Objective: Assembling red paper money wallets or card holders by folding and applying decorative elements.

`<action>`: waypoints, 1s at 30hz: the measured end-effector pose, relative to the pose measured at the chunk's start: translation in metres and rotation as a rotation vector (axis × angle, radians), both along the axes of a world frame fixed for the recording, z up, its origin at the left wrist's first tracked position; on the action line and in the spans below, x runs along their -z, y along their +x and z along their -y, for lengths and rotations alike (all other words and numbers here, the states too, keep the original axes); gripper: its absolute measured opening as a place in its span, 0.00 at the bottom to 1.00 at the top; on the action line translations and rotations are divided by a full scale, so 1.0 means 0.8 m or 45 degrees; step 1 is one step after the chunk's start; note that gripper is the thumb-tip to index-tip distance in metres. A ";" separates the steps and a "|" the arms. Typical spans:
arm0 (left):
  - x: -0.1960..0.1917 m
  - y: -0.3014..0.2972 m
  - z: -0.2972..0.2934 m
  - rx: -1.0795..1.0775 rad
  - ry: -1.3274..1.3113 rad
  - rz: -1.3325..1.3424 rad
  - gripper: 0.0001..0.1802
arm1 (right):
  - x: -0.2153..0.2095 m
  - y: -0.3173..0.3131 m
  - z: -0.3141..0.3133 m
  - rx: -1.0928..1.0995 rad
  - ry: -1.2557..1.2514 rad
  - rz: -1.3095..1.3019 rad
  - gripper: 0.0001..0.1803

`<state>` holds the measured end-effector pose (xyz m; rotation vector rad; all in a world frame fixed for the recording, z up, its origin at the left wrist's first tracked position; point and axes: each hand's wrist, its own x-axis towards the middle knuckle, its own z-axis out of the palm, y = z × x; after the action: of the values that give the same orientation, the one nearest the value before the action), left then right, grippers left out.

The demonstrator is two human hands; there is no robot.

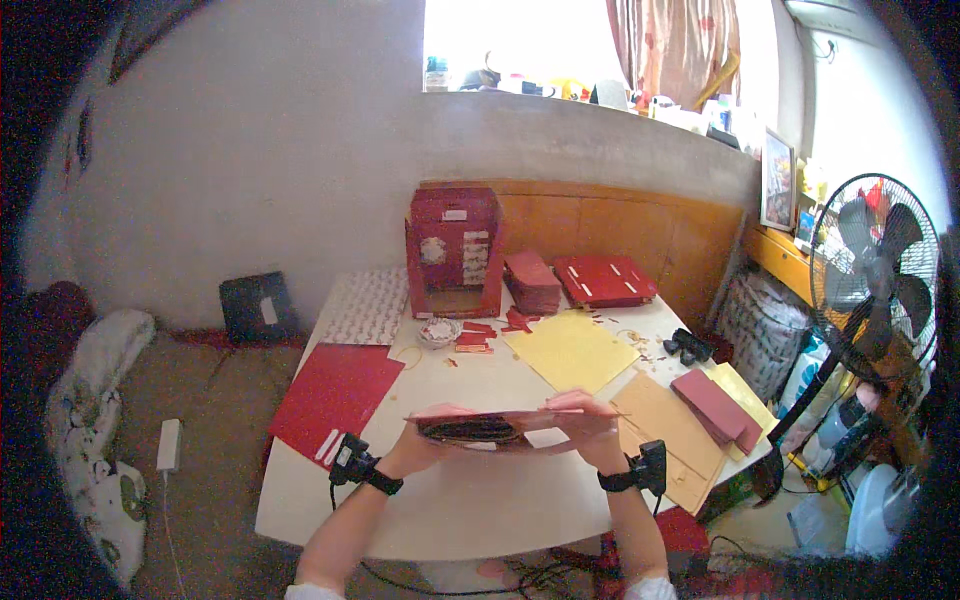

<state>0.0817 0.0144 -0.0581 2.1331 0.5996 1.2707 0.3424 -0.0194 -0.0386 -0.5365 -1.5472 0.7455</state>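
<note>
So on my feed both sets of fingers (pixel 578 404) are clamping down on a flat reddish card piece (pixel 500 428), which is being held up edge-on just above the near part of the bench (pixel 470 500). The left hand (pixel 432 440) is gripping its left end and the right hand (pixel 590 425) is pinching the right end, thumb on top as far as I can tell. The underside of the piece is looking dark, and I can't tell if that's a second layer or just shadow.

Both wrists are wearing a black strap with a small black box on it.

Moving out from there, a big red sheet (pixel 335 390) is lying at the left edge of the bench, hanging over a bit. A yellow sheet (pixel 572 350) is sitting in the middle, and a tan board (pixel 672 430) is lying to the right with a dark red folded piece (pixel 716 405) resting on it. At the far side a red box (pixel 453 250) is standing upright against the wall, with a stack of red pieces (pixel 532 282) beside it. A standing fan (pixel 875 275) is off to the right.
</note>
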 end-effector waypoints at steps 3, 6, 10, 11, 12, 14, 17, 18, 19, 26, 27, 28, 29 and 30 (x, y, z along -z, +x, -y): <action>0.003 0.000 -0.004 0.007 0.017 0.063 0.19 | -0.009 -0.002 0.002 0.383 0.161 0.395 0.15; 0.004 0.004 -0.001 -0.204 0.135 0.137 0.19 | 0.002 -0.003 -0.008 0.818 0.217 0.367 0.24; -0.005 0.005 0.003 -0.296 0.274 0.206 0.18 | 0.000 -0.012 -0.003 0.829 0.232 0.564 0.49; -0.006 0.007 0.004 -0.295 0.312 0.195 0.17 | -0.001 -0.019 -0.001 0.833 0.231 0.568 0.49; -0.002 0.008 0.001 -0.290 0.310 0.199 0.17 | -0.004 -0.030 0.002 0.705 0.275 0.442 0.50; 0.006 0.008 -0.002 -0.154 0.180 0.223 0.15 | 0.000 -0.036 0.000 0.843 0.385 0.700 0.52; 0.003 0.010 0.005 -0.137 0.124 0.161 0.14 | 0.013 -0.031 -0.015 0.761 0.430 0.762 0.51; 0.009 0.013 0.002 -0.115 0.114 0.174 0.13 | 0.020 -0.033 -0.014 0.638 0.248 0.411 0.47; 0.009 0.014 0.003 -0.112 0.112 0.177 0.13 | 0.021 -0.034 -0.013 0.640 0.245 0.414 0.47; 0.004 0.011 0.002 0.014 0.020 0.096 0.17 | 0.013 -0.040 -0.007 0.816 0.327 0.329 0.43; 0.001 0.011 0.003 -0.021 0.092 -0.034 0.18 | 0.015 -0.036 -0.009 0.985 0.477 0.587 0.45; 0.000 0.012 0.004 -0.020 0.090 -0.033 0.18 | 0.017 -0.035 -0.009 0.986 0.476 0.589 0.45; -0.002 0.013 0.006 -0.002 0.094 -0.072 0.19 | 0.020 -0.035 -0.008 1.054 0.397 0.581 0.46; -0.004 0.015 0.008 0.016 0.097 -0.112 0.20 | 0.023 -0.035 -0.008 1.122 0.318 0.572 0.48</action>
<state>0.0933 0.0078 -0.0551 2.2617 0.5819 1.2165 0.3144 -0.0131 -0.0574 -1.1379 -1.5582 -0.2582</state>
